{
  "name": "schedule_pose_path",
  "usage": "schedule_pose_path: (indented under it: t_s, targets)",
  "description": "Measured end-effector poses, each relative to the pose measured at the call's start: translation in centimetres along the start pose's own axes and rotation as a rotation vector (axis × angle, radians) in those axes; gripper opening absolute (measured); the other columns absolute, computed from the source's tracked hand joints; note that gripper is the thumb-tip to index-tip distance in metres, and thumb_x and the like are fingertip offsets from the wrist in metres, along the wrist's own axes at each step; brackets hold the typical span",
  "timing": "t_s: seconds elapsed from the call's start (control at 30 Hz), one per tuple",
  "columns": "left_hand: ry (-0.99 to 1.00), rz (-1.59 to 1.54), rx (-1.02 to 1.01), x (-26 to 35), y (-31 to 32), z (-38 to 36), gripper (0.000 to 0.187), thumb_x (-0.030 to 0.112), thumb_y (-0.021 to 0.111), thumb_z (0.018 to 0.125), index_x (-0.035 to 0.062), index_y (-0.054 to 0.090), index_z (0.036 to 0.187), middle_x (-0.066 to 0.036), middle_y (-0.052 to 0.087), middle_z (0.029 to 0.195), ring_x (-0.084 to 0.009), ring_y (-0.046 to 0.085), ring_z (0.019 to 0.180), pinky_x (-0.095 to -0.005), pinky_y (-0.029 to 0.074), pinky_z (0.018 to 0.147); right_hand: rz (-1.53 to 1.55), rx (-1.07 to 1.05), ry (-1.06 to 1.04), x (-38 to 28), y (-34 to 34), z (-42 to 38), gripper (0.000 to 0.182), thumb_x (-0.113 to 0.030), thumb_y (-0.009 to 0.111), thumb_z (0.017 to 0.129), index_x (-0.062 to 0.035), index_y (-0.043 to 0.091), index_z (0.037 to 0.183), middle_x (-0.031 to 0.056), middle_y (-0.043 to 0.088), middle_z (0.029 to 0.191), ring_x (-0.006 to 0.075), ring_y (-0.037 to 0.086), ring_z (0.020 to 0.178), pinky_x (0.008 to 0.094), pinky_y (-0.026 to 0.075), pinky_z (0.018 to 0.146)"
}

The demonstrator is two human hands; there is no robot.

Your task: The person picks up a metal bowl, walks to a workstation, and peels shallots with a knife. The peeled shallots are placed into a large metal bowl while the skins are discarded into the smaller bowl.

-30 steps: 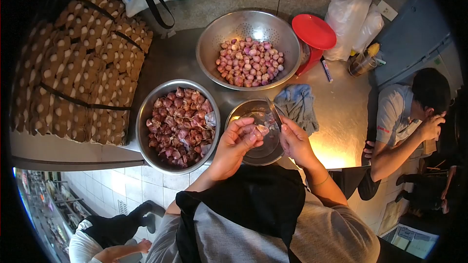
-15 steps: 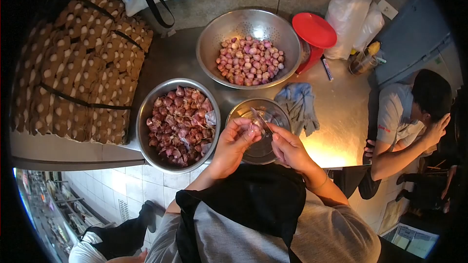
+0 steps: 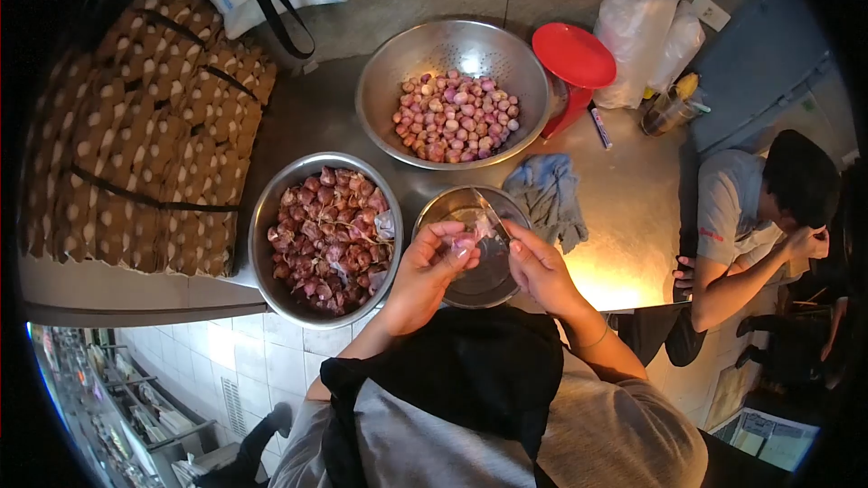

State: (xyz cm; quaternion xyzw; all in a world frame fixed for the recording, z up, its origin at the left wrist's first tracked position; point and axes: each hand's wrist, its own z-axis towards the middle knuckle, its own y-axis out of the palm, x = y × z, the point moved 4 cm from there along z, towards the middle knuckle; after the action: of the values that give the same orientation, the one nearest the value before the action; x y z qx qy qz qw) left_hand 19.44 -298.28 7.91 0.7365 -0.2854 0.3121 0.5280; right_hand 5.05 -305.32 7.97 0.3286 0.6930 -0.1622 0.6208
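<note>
Between the fingertips of my left hand is a small shallot, partly covered by the fingers. My right hand grips a knife, its blade pointing up and to the left, with thin pale skin near the blade. Both hands are above a small steel bowl, whose inside is mostly hidden by them. Left of it stands a steel bowl full of unpeeled, reddish-brown shallots. Behind, a perforated steel colander holds peeled pink shallots.
A blue-grey cloth lies right of the small bowl. Farther back are a red scale, a marker and plastic bags. Stacked egg trays fill the left side. A person sits at the right edge.
The knife has tilted away from the shallot, and loose skin now shows between the hands. At the lower left, another person has moved mostly out of view.
</note>
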Motion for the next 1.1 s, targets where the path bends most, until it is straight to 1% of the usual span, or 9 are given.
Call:
schedule_pose_path:
  t_s: [0.13, 0.17, 0.23, 0.33, 0.4, 0.47, 0.7, 0.8, 1.1]
  targets:
    - [0.007, -0.015, -0.028, 0.2, 0.3, -0.1, 0.028, 0.008, 0.053, 0.087, 0.0068, 0.043, 0.113, -0.009, 0.052, 0.112, -0.016, 0.051, 0.097, -0.0293, 0.042, 0.086, -0.029, -0.006, 0.049, -0.5, -0.3, 0.3, 0.039, -0.02, 0.036, 0.095, -0.0046, 0.035, 0.132, -0.0047, 0.033, 0.057, 0.004, 0.032, 0.047, 0.0178, 0.028, 0.044]
    - [0.003, -0.029, -0.022, 0.1, 0.1, -0.1, 0.028, 0.008, 0.053, 0.087, 0.0066, 0.044, 0.113, -0.009, 0.052, 0.113, -0.0157, 0.051, 0.097, -0.0289, 0.042, 0.086, -0.042, 0.0, 0.124, -0.2, -1.0, 0.0, 0.042, -0.021, 0.04, 0.094, -0.0059, 0.035, 0.133, 0.0009, 0.051, 0.073, 0.0076, 0.05, 0.063, 0.0187, 0.039, 0.057]
    - [0.002, -0.017, -0.004, -0.1, -0.1, -0.1, 0.027, 0.008, 0.053, 0.087, 0.0063, 0.045, 0.113, -0.009, 0.052, 0.114, -0.0149, 0.052, 0.097, -0.0281, 0.042, 0.085, -0.299, 0.139, -0.003, 0.3, -1.5, 0.1, 0.044, -0.02, 0.041, 0.094, -0.006, 0.031, 0.134, 0.0103, 0.052, 0.102, 0.0146, 0.05, 0.092, 0.0235, 0.038, 0.078]
    - [0.035, 0.048, 0.039, 0.0, -0.4, 0.0, 0.025, 0.008, 0.054, 0.086, 0.0048, 0.048, 0.111, -0.007, 0.054, 0.108, -0.013, 0.053, 0.094, -0.0263, 0.044, 0.083, -0.351, 0.056, -0.07, -1.2, -0.5, -0.5, 0.047, -0.02, 0.042, 0.093, -0.0062, 0.027, 0.136, 0.0157, 0.036, 0.132, 0.0202, 0.034, 0.122, 0.0276, 0.025, 0.099]
    - [0.074, 0.065, 0.078, -0.1, -0.4, -0.1, 0.023, 0.009, 0.056, 0.086, 0.0024, 0.052, 0.108, -0.005, 0.057, 0.1, -0.0112, 0.054, 0.091, -0.0244, 0.045, 0.081, -0.34, -0.063, -0.103, -2.0, 0.7, -0.9, 0.048, -0.02, 0.042, 0.093, -0.0063, 0.026, 0.136, 0.0151, 0.029, 0.139, 0.0213, 0.028, 0.129, 0.0285, 0.02, 0.103]
    - [0.066, 0.072, 0.049, -0.1, 0.0, -0.1, 0.023, 0.008, 0.057, 0.085, 0.0022, 0.053, 0.107, -0.004, 0.057, 0.099, -0.0109, 0.054, 0.09, -0.0242, 0.045, 0.08, -0.399, -0.155, -0.173, -2.4, 1.7, -1.0, 0.047, -0.02, 0.042, 0.093, -0.0064, 0.027, 0.136, 0.013, 0.034, 0.137, 0.0216, 0.032, 0.127, 0.0285, 0.023, 0.102]
    - [0.05, 0.101, 0.01, -0.7, -0.8, 0.0, 0.027, 0.008, 0.058, 0.084, 0.0015, 0.053, 0.11, -0.005, 0.057, 0.098, -0.0112, 0.054, 0.089, -0.0251, 0.045, 0.08, -0.398, -0.054, -0.13, -1.7, 1.2, -0.6, 0.039, -0.021, 0.043, 0.092, -0.0062, 0.041, 0.129, 0.0124, 0.048, 0.126, 0.0215, 0.045, 0.117, 0.0281, 0.032, 0.096]
    - [0.052, 0.096, -0.004, 0.0, 0.3, -0.3, 0.029, 0.008, 0.057, 0.085, 0.0013, 0.051, 0.113, -0.006, 0.057, 0.098, -0.0122, 0.054, 0.091, -0.0255, 0.045, 0.082, -0.215, 0.016, -0.088, 0.0, 0.1, 0.0, 0.037, -0.021, 0.043, 0.093, -0.0052, 0.044, 0.126, 0.0128, 0.053, 0.12, 0.0195, 0.048, 0.112, 0.0273, 0.035, 0.093]
    - [-0.067, -0.191, 0.034, -0.1, -0.7, 0.2, 0.025, 0.006, 0.05, 0.088, 0.0024, 0.05, 0.112, -0.007, 0.057, 0.099, -0.0152, 0.055, 0.093, -0.0285, 0.045, 0.084, -0.281, 0.158, -0.078, 0.0, -1.1, 0.3, 0.038, -0.02, 0.043, 0.093, -0.0025, 0.041, 0.127, 0.015, 0.05, 0.122, 0.0204, 0.045, 0.116, 0.0276, 0.032, 0.096]
